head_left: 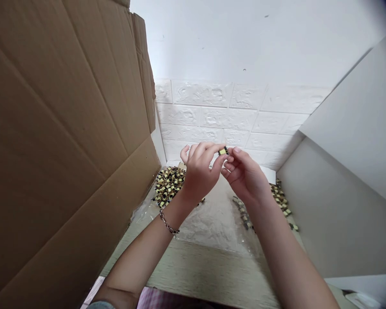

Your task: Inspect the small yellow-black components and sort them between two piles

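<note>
A small transformer [223, 151], black at its ends with a yellow-wrapped middle, is held up above the table. My left hand [202, 168] pinches it between thumb and index finger, its other fingers loosely bent. From the other side my right hand [246, 174] comes in with thumb and index finger closed at the transformer's right end; the exact contact is too small to make out. Below and behind my left hand lies a heap of similar yellow-and-black transformers [169, 184]. More transformers [279, 197] lie to the right, partly hidden by my right forearm.
Clear plastic sheeting [212, 223] covers part of the pale wooden table [206, 262]. A tall cardboard sheet [61, 128] walls off the left side. On the right stands a grey-white panel [328, 214], and a white brick-patterned wall [212, 116] closes the back.
</note>
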A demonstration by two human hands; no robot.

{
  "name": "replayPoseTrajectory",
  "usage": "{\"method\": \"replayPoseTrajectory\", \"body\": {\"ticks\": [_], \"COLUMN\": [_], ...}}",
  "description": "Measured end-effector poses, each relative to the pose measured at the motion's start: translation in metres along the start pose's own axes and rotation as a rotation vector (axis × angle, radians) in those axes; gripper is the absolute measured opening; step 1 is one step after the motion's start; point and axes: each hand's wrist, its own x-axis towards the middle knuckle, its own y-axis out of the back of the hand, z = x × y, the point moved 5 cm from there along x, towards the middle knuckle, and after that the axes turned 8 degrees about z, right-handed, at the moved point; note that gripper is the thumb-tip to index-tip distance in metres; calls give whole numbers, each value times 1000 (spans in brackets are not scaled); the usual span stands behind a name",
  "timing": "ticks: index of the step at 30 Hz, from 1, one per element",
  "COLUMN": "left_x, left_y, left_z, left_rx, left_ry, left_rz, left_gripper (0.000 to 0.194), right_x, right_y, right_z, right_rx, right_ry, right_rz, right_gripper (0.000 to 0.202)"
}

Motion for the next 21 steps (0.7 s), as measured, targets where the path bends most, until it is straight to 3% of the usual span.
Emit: {"method": "replayPoseTrajectory", "body": {"ticks": [21], "left_x": [-2], "left_y": [-3], "left_z": [0], "left_rx": [21], "left_ry": [-32], "left_rz": [-34], "left_gripper": [15], "right_x": [3], "right_y": [2], "right_z": [-5], "right_rx": [-91], "right_ry": [80], "right_rz": [42], "right_gripper": [13]}}
